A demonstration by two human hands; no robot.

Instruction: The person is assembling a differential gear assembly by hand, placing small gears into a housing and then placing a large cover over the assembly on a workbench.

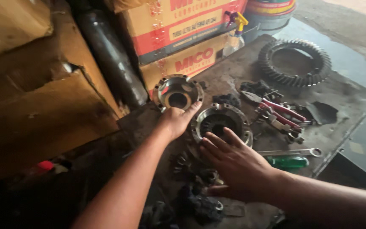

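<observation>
Hands work over a dirty grey metal tabletop (352, 99) strewn w/ differential parts. Left hand (176, 121) reaches fwd, fingers curled loosely, tips touching the lower rim of a shiny round flanged metal housing half (178, 92) that leans upright against stacked yellow-and-red cardboard cartons (183, 29); not clamped on it, more steadying or about to tip it. Right hand (234, 163) lies flat and open, palm down, fingers spread, tips at the near rim of a second round metal case half w/ dark gear teeth inside (222, 123), which sits mouth-up on the tabletop just right of the left hand. The two hands are apart, each at its own half, neither gripping anything.

Case lies open side up, likely so the inner gears stay reachable. The leaning half prob. stands that way to keep it clear of the clutter.

Near the right wrist: small dark gears and bits (191, 174), close together. Right of the case: red-handled pliers (282, 114) on a heap of tools, a silver ring spanner (293, 152) and a green-handled screwdriver (289, 161) lying side by side near the tabletop edge. Far back, well apart, a large toothed ring gear (295, 63) lies flat. A spray bottle w/ yellow-pink trigger (236, 25) stands by the cartons; a dark pipe (111, 55) runs down at the left.
</observation>
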